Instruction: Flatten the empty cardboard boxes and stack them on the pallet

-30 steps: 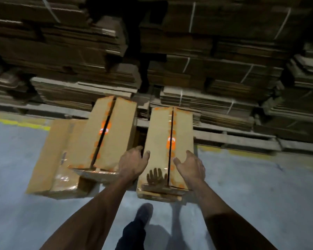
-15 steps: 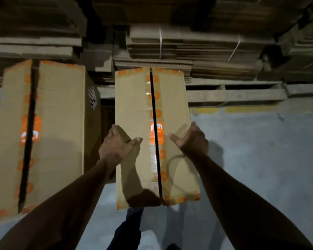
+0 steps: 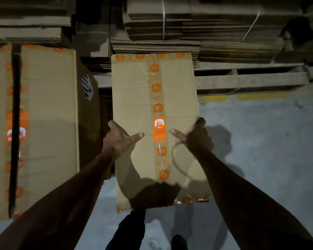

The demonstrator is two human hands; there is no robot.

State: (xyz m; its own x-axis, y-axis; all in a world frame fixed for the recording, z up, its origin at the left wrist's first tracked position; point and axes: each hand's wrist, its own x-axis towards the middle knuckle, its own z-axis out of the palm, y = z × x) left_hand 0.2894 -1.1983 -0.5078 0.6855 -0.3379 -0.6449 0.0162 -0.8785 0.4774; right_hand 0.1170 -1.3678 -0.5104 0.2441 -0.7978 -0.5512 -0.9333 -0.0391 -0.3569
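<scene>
A tall cardboard box with orange-logo tape down its middle seam fills the centre of the view. My left hand grips its left edge, thumb lying across the top face. My right hand grips the right edge the same way, thumb pointing inward. The box's flaps look closed along the taped seam. A second, larger cardboard box stands just to the left, its top flaps parted by a dark gap. A wooden pallet loaded with flattened cardboard lies behind the boxes.
Strapped bundles of flattened cardboard are piled high along the back. A yellow floor line runs in front of the pallet. Grey concrete floor spreads to the right. My leg and shoe show below the box.
My view has closed in on the centre box and both boxes look larger. The dark gap along its seam is gone. My hands have slid outward to its side edges.
</scene>
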